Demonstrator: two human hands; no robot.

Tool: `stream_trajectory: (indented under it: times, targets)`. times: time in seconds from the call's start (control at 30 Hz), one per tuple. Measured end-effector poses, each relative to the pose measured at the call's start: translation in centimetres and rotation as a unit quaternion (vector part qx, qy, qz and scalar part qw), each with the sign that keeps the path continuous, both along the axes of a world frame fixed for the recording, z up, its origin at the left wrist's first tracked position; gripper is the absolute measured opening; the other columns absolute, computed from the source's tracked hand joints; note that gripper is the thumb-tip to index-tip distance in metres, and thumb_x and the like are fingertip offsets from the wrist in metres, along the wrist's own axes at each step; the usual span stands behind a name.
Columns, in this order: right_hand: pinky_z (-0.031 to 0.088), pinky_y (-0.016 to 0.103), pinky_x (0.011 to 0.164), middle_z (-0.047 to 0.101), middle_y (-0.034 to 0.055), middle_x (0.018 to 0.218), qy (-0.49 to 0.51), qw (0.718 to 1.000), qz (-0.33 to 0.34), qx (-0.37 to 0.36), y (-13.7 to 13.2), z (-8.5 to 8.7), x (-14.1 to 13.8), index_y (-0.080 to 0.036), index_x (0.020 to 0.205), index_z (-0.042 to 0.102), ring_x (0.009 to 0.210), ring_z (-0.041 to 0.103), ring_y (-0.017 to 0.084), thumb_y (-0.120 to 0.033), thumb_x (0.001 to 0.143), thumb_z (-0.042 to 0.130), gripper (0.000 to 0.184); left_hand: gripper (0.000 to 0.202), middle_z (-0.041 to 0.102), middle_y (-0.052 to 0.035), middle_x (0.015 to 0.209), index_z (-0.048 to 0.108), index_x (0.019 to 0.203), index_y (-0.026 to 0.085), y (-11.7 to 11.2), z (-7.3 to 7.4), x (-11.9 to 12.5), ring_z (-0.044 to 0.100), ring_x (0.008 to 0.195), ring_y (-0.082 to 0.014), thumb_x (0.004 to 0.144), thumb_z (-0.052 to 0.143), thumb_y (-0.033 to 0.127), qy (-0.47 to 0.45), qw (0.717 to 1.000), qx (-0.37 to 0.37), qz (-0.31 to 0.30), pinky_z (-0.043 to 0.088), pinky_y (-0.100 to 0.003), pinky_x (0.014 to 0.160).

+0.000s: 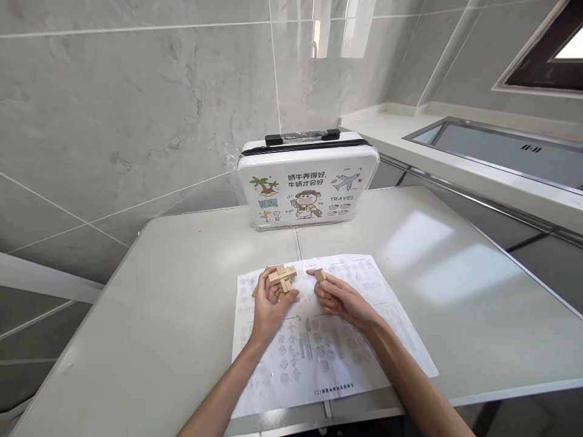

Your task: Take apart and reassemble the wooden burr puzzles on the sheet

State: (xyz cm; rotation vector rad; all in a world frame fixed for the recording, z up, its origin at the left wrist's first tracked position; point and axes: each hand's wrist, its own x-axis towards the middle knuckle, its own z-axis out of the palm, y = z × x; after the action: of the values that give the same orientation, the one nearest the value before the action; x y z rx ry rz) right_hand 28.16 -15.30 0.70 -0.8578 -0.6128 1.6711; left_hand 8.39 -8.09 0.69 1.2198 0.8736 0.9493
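My left hand [272, 303] is closed around a partly joined wooden burr puzzle [282, 277], made of light interlocking blocks. Between the thumb and fingers of my right hand [339, 297] is a single small wooden puzzle piece [320, 275], held apart from the puzzle with a short gap between. Both hands are above a large printed instruction sheet [314, 364], which shows rows of puzzle drawings and lies upside down to me. My fingers hide part of the puzzle and the lower end of the single piece.
A white printed travel case [305, 188] in clear wrap stands at the table's back, against the grey tiled wall [136, 109]. The sheet lies on a pale, glossy table [182, 315] with a centre seam. At right runs a counter with a glass-topped appliance [496, 155].
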Motion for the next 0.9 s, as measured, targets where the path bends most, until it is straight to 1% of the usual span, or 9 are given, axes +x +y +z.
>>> stream_trajectory:
  times: [0.13, 0.27, 0.33, 0.43, 0.53, 0.6, 0.7, 0.8, 0.9]
  targets:
    - [0.025, 0.022, 0.043, 0.043, -0.0051, 0.076, -0.045, 0.998, 0.038, -0.011, -0.2, 0.0, 0.0, -0.025, 0.130, 0.057, 0.053, 0.027, 0.009, -0.050, 0.098, 0.067, 0.042, 0.075, 0.065, -0.0131, 0.141, 0.046, 0.138, 0.028, -0.1, 0.1, -0.1, 0.066, 0.127, -0.0288, 0.079, 0.090, 0.039, 0.032, 0.999, 0.029, -0.003, 0.051, -0.046, 0.110]
    - [0.019, 0.020, 0.041, 0.035, -0.0070, 0.072, -0.048, 0.997, 0.060, -0.032, -0.1, 0.0, 0.0, -0.023, 0.097, 0.055, 0.053, 0.020, 0.008, -0.057, 0.099, 0.064, 0.035, 0.074, 0.067, -0.0107, 0.134, 0.050, 0.137, 0.028, -0.4, 0.2, -0.1, 0.069, 0.121, -0.0282, 0.077, 0.092, 0.040, 0.063, 0.996, 0.064, -0.003, 0.054, -0.043, 0.106]
    - [0.027, 0.019, 0.044, 0.035, -0.0065, 0.073, -0.038, 0.996, 0.076, -0.018, -0.1, 0.2, -0.2, -0.023, 0.086, 0.050, 0.055, 0.024, 0.008, -0.055, 0.097, 0.067, 0.038, 0.073, 0.068, -0.0097, 0.132, 0.051, 0.135, 0.028, -0.4, 0.2, -0.1, 0.069, 0.120, -0.0279, 0.076, 0.092, 0.040, 0.070, 0.994, 0.079, 0.002, 0.055, -0.042, 0.104]
    - [0.046, 0.024, 0.052, 0.043, -0.0041, 0.078, -0.060, 0.993, 0.102, 0.021, -0.1, 0.5, -0.3, -0.022, 0.088, 0.054, 0.059, 0.037, 0.010, -0.055, 0.095, 0.070, 0.038, 0.072, 0.066, -0.0099, 0.134, 0.052, 0.135, 0.029, -0.3, 0.0, -0.1, 0.069, 0.120, -0.0279, 0.076, 0.092, 0.040, 0.073, 0.993, 0.087, 0.006, 0.055, -0.041, 0.103]
    - [0.050, 0.028, 0.048, 0.053, -0.0015, 0.076, -0.127, 0.984, 0.118, 0.045, -0.1, 0.2, -0.5, -0.020, 0.089, 0.059, 0.053, 0.045, 0.011, -0.066, 0.098, 0.059, 0.046, 0.073, 0.064, -0.0106, 0.136, 0.051, 0.136, 0.028, -0.2, 0.0, -0.2, 0.068, 0.121, -0.0281, 0.076, 0.091, 0.040, 0.078, 0.993, 0.092, 0.004, 0.055, -0.041, 0.104]
    - [0.045, 0.027, 0.042, 0.051, -0.0031, 0.064, -0.186, 0.977, 0.098, 0.045, 0.0, -0.2, -0.7, -0.021, 0.079, 0.057, 0.045, 0.044, 0.011, -0.071, 0.100, 0.050, 0.054, 0.074, 0.063, -0.0097, 0.137, 0.052, 0.136, 0.028, -0.1, -0.1, -0.2, 0.067, 0.123, -0.0284, 0.075, 0.093, 0.040, 0.086, 0.991, 0.106, 0.002, 0.054, -0.042, 0.105]
    - [0.038, 0.027, 0.039, 0.049, -0.0046, 0.054, -0.297, 0.954, 0.014, 0.047, 0.0, -0.7, -1.2, -0.024, 0.072, 0.052, 0.038, 0.042, 0.012, -0.071, 0.101, 0.045, 0.056, 0.071, 0.064, -0.0081, 0.133, 0.055, 0.133, 0.029, -0.1, -0.3, -0.3, 0.066, 0.123, -0.0287, 0.074, 0.093, 0.039, 0.108, 0.985, 0.134, -0.001, 0.053, -0.042, 0.105]
    - [0.040, 0.029, 0.049, 0.057, -0.0021, 0.058, -0.417, 0.904, -0.052, 0.078, -0.1, -1.1, -1.7, -0.025, 0.072, 0.050, 0.044, 0.047, 0.014, -0.062, 0.105, 0.046, 0.050, 0.069, 0.065, -0.0085, 0.131, 0.057, 0.133, 0.029, -0.1, -0.8, -0.3, 0.066, 0.122, -0.0299, 0.075, 0.092, 0.041, 0.144, 0.976, 0.162, -0.002, 0.052, -0.044, 0.105]
    - [0.038, 0.029, 0.057, 0.055, -0.0019, 0.056, -0.487, 0.862, -0.087, 0.109, -0.1, -1.5, -1.9, -0.025, 0.071, 0.047, 0.050, 0.048, 0.016, -0.054, 0.107, 0.047, 0.046, 0.070, 0.065, -0.0095, 0.135, 0.057, 0.133, 0.030, -0.1, -1.4, -0.4, 0.063, 0.126, -0.0323, 0.074, 0.093, 0.042, 0.186, 0.960, 0.209, -0.009, 0.050, -0.047, 0.107]
